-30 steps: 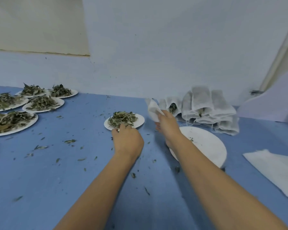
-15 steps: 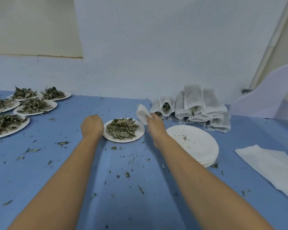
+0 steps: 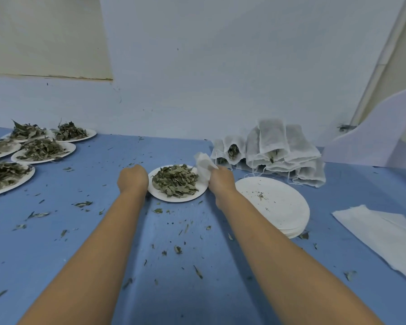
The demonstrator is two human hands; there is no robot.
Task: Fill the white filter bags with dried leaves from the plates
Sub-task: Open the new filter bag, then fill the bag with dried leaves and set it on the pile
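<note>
Pinching a bag (image 3: 204,165) in the right hand (image 3: 220,181) beside the plate (image 3: 174,198) of leaves (image 3: 175,180), left hand (image 3: 133,178) fisted at its rim, contents hidden; best held mouth-open over the plate.

Illumination is even, diffuse and moderately dim, with a cool blue cast. The wall (image 3: 220,78) reads flat and matte. Shadows are soft: a faint dark band on the blue tabletop (image 3: 185,289) beside the left forearm (image 3: 99,254), and a thin one under the near edge of the paper plate stack (image 3: 279,207). Wide-angle distortion tilts the door trim (image 3: 384,55) at right. Focus is soft overall. Leaf scraps (image 3: 36,215) at left are smeared.
</note>
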